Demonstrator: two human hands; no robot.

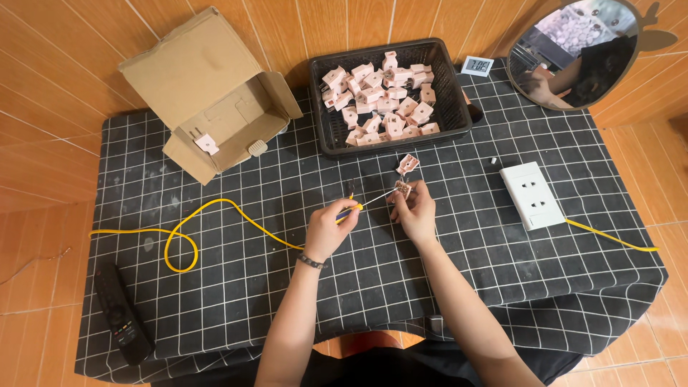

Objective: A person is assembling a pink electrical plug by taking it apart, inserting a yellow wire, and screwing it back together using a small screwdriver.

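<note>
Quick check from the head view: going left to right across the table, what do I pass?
Black remote control → looped yellow cable → open cardboard box → left hand holding a screwdriver → right hand holding a small pink part → white socket block → round mirror.

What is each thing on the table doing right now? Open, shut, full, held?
Cardboard box: open, flaps up, lying on its side.
Black basket: partly filled with pink parts.
Left hand: gripping a screwdriver.
Right hand: pinching a small pink part.
Loose pink part: lying on the cloth, untouched.
White socket strip: flat, nothing plugged in.
Yellow cable: looped, loose.
Remote control: lying untouched.
</note>
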